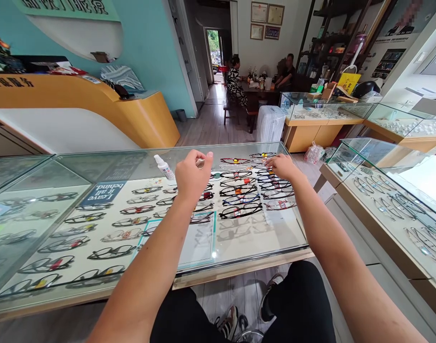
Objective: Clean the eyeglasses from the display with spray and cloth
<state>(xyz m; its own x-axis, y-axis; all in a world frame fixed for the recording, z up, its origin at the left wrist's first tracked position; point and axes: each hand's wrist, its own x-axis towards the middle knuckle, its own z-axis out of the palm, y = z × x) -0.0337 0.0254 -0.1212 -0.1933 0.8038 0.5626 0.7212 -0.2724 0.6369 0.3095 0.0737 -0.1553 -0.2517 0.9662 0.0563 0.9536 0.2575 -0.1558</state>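
A glass display case (pixel 264 238) spans the near scene. 2 columns of eyeglasses (pixel 241 210) line its right end. At their left, the left hand (pixel 193 174) is curled; whether it pinches anything, I cannot tell. The right hand (pixel 285 167) bends its fingers over the far right eyeglasses, grip unclear. Left of both sits 1 white bottle (pixel 164 167).

I have the left hand (pixel 192 174) curled just right of the white bottle (pixel 164 167), over the glass counter (pixel 239 272). Farther right of that bottle, the right hand (pixel 283 167) is above rows of eyeglasses (pixel 240 210); I can't quite tell whether either grips anything.
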